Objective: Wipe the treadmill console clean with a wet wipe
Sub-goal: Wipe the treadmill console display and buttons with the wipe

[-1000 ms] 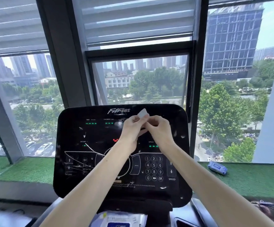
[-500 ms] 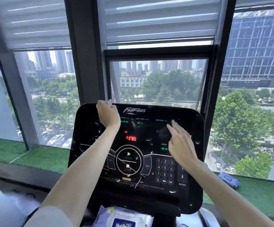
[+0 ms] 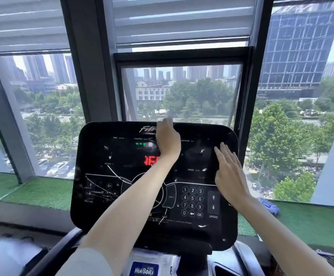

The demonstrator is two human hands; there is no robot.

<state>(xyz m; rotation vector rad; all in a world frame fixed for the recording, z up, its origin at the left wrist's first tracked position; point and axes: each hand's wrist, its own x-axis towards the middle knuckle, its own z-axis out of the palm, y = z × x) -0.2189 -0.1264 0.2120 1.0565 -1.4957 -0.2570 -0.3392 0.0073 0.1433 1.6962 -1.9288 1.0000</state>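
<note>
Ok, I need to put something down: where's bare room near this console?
Turf ledge left of the console: bare. Right of it a blue pack lies on the turf, free beyond. Under the console a wet wipes pack crowds things. The left hand and right hand occupy its upper right.

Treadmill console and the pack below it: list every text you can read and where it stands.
"Fit", rest behind the left hand: top of the console.
"TIME", "CALORIES", "ISTANCE" (start hidden): upper row.
"INCLINE", "SPEED": twice each, mid and low.
"1" to "9", "0", "OK": keypad.
"HuiBaiLi", blurred: wipe pack.
Red display, bottom fine print: unreadable.
</note>
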